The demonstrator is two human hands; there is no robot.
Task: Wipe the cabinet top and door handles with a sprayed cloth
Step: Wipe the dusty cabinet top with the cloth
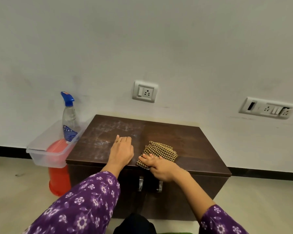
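Observation:
A low dark brown cabinet [184,141] stands against the wall; white dusty smears cover the left half of its top. A folded brown checked cloth [161,152] lies near the front edge at the middle. My right hand [161,168] grips the cloth's near edge, fingers curled over it. My left hand [121,152] rests on the top just left of the cloth, fingers bent down, holding nothing. Two metal door handles [140,183] show on the front below my right wrist.
A spray bottle [69,115] with a blue trigger stands in a clear plastic tub [47,156] on an orange stool [58,179] left of the cabinet. Two wall sockets [145,91] sit above and to the right. Beige floor surrounds the cabinet.

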